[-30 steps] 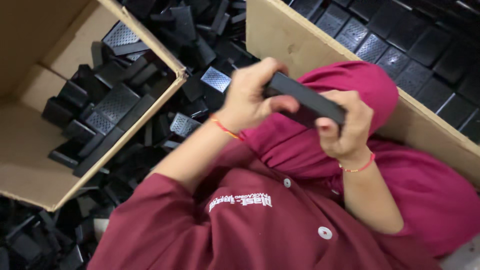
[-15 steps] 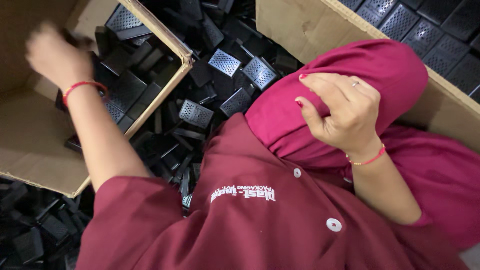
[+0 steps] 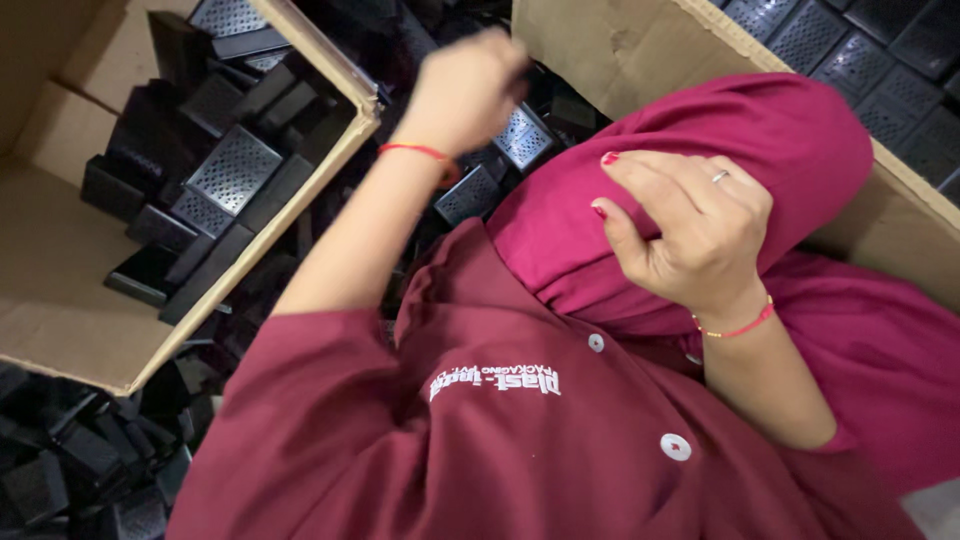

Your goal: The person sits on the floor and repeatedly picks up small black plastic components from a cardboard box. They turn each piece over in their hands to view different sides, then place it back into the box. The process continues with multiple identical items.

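My left hand [image 3: 468,92] is blurred and hovers over a loose pile of black plastic parts [image 3: 500,165] between two cardboard boxes. Its fingers curl downward, and I cannot tell whether it holds a part. A red thread band circles that wrist. My right hand [image 3: 690,230] rests on my raised knee, which is covered in maroon cloth [image 3: 800,140]. Its fingers are loosely bent and hold nothing. It wears a ring and a red wrist band.
An open cardboard box [image 3: 60,270] at the left holds several black perforated parts [image 3: 235,170]. A second cardboard box [image 3: 600,50] at the upper right holds rows of the same parts [image 3: 850,50]. More black parts lie on the floor at the lower left [image 3: 70,470].
A second ago both hands held a black part. The left hand then reached into the left box and has now swung right over the loose pile. The right hand stays on the knee.
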{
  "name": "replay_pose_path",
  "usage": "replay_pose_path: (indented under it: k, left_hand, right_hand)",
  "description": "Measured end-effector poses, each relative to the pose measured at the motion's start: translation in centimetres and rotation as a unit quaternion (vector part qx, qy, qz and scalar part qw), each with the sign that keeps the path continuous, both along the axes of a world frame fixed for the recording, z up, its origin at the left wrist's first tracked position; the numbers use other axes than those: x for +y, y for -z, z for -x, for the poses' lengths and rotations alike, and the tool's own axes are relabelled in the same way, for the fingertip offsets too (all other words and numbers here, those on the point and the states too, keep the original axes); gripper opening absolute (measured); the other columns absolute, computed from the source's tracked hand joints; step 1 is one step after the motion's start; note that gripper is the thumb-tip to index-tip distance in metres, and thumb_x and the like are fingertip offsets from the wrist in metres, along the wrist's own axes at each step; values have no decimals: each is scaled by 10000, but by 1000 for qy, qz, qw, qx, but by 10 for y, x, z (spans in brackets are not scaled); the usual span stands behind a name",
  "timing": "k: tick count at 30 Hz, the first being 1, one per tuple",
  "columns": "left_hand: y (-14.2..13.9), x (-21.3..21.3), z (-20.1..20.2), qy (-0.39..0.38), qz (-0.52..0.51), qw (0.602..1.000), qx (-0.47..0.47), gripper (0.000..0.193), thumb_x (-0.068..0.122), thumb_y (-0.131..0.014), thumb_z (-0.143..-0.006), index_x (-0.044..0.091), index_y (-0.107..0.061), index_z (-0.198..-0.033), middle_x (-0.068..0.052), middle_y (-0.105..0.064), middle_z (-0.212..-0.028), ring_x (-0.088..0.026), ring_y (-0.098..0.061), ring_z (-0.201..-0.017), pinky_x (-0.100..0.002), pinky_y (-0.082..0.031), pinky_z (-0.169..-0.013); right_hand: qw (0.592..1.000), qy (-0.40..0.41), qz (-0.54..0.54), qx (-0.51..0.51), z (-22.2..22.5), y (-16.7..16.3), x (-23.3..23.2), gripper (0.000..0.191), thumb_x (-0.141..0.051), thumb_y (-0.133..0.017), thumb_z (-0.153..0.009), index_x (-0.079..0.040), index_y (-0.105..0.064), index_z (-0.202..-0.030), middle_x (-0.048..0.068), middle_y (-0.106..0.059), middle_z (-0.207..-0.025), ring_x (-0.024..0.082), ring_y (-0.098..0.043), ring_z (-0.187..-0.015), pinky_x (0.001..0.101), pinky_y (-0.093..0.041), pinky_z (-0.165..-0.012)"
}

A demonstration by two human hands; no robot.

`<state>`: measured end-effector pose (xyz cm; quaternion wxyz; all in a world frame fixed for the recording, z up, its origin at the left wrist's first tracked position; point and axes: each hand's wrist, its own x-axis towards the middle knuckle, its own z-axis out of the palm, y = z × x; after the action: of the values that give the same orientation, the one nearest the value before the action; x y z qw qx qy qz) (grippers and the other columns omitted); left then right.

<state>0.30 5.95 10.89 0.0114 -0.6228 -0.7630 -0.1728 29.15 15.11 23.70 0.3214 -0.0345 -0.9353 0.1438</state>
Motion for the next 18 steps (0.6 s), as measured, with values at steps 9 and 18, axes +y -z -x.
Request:
replay_pose_path:
  k: [9, 18]
  left_hand:
    - [137, 16, -5, -30, 267, 960, 82, 773, 216, -878, -558, 183, -589, -1274, -133, -607, -1296, -397, -517, -1302, -747, -321, -1083]
    - [-31, -28, -6, 47, -90, 574, -813, 929, 203, -899, -784, 72, -363, -1532, -201, -662, -1346, -308, -692, -1228, -478, -586, -1062]
  right_hand:
    - [1000, 7, 10, 1, 1, -1, 3, 227, -163, -799, -979, -48, -732, -1163, 94, -740, -1124, 255, -703, -878, 364, -517, -770]
    - [1000, 9, 20, 12, 9, -16, -1, 495, -325, -843, -959, 5, -661, -1280, 177, -679, -1265, 296, -709, -1060, 382, -562, -858]
